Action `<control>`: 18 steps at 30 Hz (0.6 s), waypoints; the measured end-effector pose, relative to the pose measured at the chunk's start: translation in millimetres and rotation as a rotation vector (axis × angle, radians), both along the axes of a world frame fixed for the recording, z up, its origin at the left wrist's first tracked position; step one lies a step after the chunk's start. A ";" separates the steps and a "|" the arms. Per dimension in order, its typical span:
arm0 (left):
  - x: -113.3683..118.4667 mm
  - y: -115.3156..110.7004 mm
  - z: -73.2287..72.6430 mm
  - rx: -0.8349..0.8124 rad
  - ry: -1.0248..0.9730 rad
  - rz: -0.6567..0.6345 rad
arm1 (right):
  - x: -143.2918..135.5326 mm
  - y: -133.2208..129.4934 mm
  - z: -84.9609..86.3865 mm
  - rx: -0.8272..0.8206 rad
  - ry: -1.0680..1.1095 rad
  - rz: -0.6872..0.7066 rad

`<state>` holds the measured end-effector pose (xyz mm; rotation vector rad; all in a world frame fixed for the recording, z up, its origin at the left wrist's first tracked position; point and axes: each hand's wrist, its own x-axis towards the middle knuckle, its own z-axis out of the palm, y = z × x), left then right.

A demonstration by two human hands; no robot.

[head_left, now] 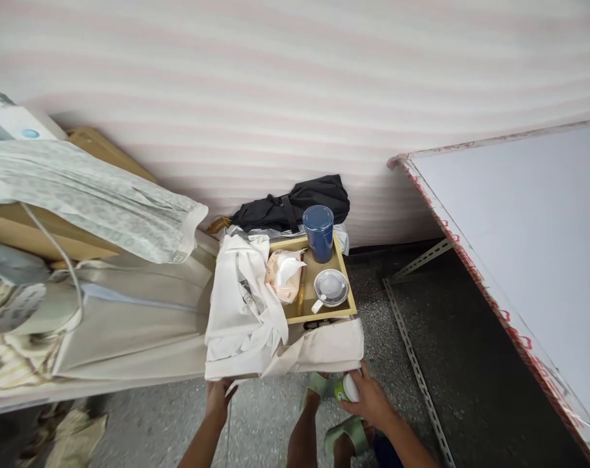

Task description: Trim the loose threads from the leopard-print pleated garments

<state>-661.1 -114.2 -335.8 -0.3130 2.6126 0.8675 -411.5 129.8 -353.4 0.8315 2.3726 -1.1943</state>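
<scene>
My left hand [219,400] is closed at the front left corner of a small cloth-covered stand [324,348], thumb showing, fingertips hidden by the edge. My right hand [370,398] holds a small green tub with a white lid [346,388] below the front right corner, its upper fingers close to the cloth edge. On the stand a wooden tray [346,268] carries a blue lidded tumbler [319,234], a white lidded mug [331,287] and a pack of tissues [286,275]. Crumpled white cloth [241,305] lies left of the tray.
A folded black umbrella [290,205] lies behind the tray by the striped curtain [295,97]. To the left is a fabric-covered surface [143,325] with a patterned roll [95,195] and a cable. A white tabletop [538,208] on a metal frame [416,364] stands at right.
</scene>
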 end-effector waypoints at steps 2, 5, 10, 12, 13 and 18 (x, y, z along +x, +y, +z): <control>1.9 -7.3 -4.8 0.012 -0.025 0.012 | 0.7 -0.1 -0.6 0.010 -0.013 0.028; 5.7 -22.0 -4.8 -0.029 -0.063 -0.013 | 5.2 -3.0 3.3 0.017 -0.026 0.052; 16.5 -45.9 8.0 -0.180 -0.123 -0.159 | 26.8 -25.6 19.6 0.045 -0.092 0.033; 18.5 -52.6 16.0 -0.254 -0.135 -0.242 | 40.2 -36.8 28.8 0.073 -0.124 0.004; 18.7 -54.8 20.8 -0.295 -0.138 -0.290 | 46.7 -41.5 34.0 0.081 -0.137 -0.012; 27.0 -39.2 44.1 -0.424 -0.072 -0.634 | 52.9 -54.3 57.1 0.055 -0.135 -0.068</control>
